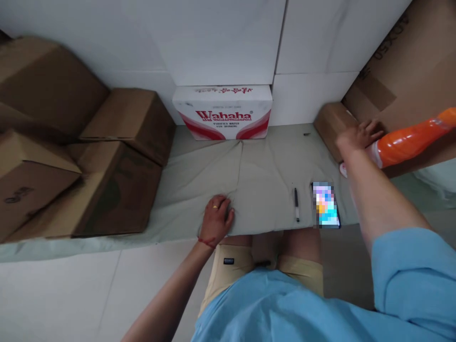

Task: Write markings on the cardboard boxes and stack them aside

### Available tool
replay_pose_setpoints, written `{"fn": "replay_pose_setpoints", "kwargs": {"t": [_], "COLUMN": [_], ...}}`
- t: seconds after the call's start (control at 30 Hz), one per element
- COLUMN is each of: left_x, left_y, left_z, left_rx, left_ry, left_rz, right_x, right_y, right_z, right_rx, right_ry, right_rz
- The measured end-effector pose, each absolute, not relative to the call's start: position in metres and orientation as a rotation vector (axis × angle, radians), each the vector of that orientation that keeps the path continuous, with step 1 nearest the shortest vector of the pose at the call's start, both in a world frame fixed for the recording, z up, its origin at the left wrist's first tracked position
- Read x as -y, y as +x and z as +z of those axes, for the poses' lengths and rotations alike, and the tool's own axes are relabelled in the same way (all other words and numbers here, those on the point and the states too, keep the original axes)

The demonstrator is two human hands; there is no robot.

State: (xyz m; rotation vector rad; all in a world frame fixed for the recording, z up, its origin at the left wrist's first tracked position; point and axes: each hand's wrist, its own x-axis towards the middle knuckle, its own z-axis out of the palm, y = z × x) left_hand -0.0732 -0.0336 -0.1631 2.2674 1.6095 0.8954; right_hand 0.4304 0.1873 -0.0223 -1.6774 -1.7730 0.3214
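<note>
My left hand (219, 219) rests palm down on the pale green cloth (256, 175) near its front edge, fingers curled loosely over the fabric, a ring on one finger and a red string round the wrist. My right hand (359, 135) reaches far to the right, fingers spread on a small brown cardboard box (331, 124), right beside the end of an orange plastic-wrapped roll (413, 140). It grips nothing that I can see. A black pen (296, 204) and a phone with a lit screen (326, 205) lie on the cloth between my hands.
A white and red Wahaha carton (223, 111) stands against the white wall at the back. Several brown cardboard boxes (89, 161) are stacked at the left. A large brown box (409, 66) leans at the right. My knees in tan shorts (231, 266) meet the cloth's edge.
</note>
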Motion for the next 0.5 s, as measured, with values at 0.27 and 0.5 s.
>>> {"fn": "replay_pose_setpoints", "kwargs": {"t": [0.27,0.5], "left_x": [0.037,0.022], "left_y": [-0.086,-0.176], "left_z": [-0.142,-0.024], "left_rx": [-1.658,-2.098], "left_ry": [2.207,2.159], "left_rz": [1.033,1.346], "right_x": [-0.083,-0.022], "right_y": [0.263,0.167], "right_z": [-0.080,-0.139], "right_rx": [2.259,2.458], "right_ry": [-1.513,-1.454], "right_rz": [0.305,0.403]}}
